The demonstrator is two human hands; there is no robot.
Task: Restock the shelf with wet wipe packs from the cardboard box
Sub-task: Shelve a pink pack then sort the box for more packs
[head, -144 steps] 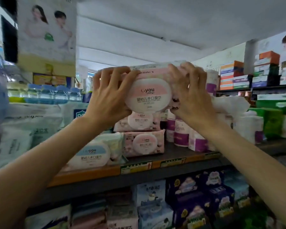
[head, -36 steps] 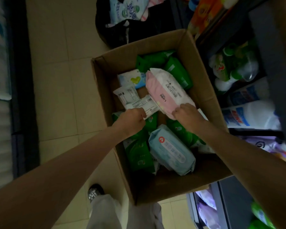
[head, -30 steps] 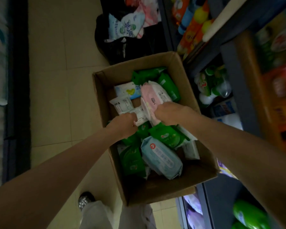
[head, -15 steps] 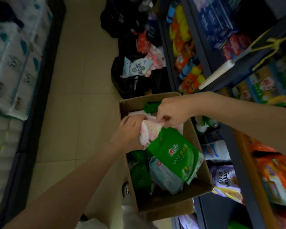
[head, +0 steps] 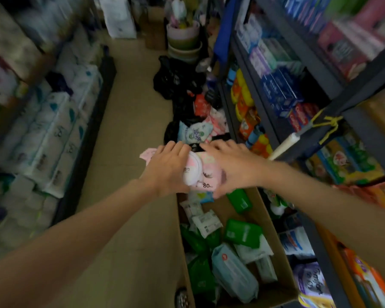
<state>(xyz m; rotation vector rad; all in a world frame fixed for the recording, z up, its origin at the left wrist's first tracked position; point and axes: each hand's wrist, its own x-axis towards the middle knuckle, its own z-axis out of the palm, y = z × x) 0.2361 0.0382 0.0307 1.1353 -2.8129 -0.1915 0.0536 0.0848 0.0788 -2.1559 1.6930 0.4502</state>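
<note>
Here the left hand point(head: 167, 167) and right hand point(head: 232, 166) clasp the pink wet wipe pack point(head: 201, 172) between them, lifted above the cardboard box point(head: 273, 234) below, and its slick, soft wrapper could likely slip back down if either loosens.

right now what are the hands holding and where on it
Both hold one pink wet wipe pack above the cardboard box: left hand grips its left end, right hand its right end.

We look from one head-worn camera, forward and down the aisle floor point(head: 129, 134), close over the cardboard box point(head: 262, 210).
</note>
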